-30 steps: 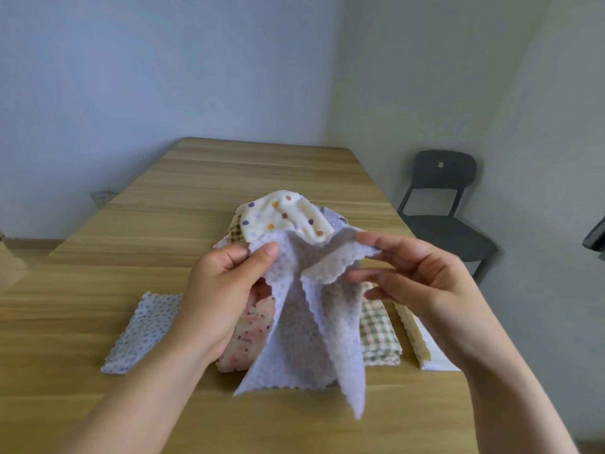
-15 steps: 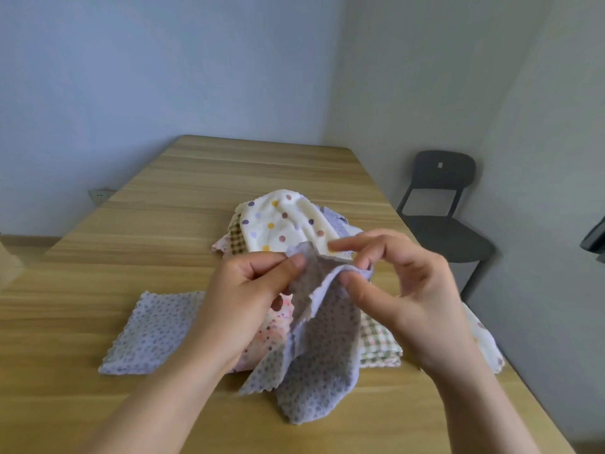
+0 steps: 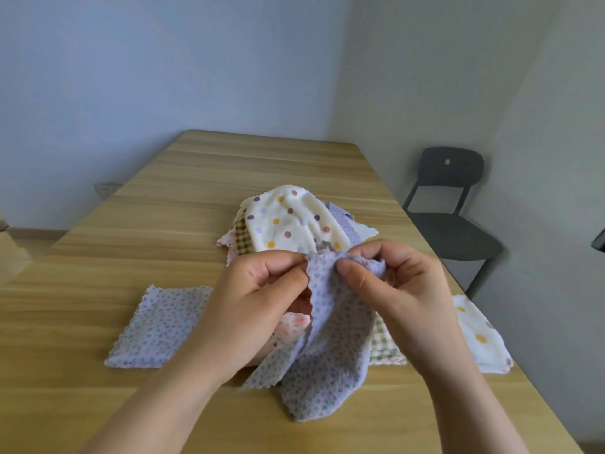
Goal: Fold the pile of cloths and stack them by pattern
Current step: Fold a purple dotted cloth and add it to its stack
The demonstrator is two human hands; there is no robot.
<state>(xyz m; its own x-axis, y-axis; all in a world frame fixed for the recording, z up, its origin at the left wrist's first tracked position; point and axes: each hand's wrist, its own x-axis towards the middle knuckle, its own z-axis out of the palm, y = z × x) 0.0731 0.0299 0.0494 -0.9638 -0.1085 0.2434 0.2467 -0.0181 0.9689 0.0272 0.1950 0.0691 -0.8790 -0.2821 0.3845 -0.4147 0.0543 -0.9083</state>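
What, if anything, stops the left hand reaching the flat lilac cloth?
Probably yes: the flat lilac cloth lies mostly uncovered beside the left hand. Only its pinch on the held cloth stands in the way.

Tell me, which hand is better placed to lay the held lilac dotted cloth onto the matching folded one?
Probably the left hand: it pinches the hanging lilac dotted cloth, and the folded lilac dotted cloth lies on its side.
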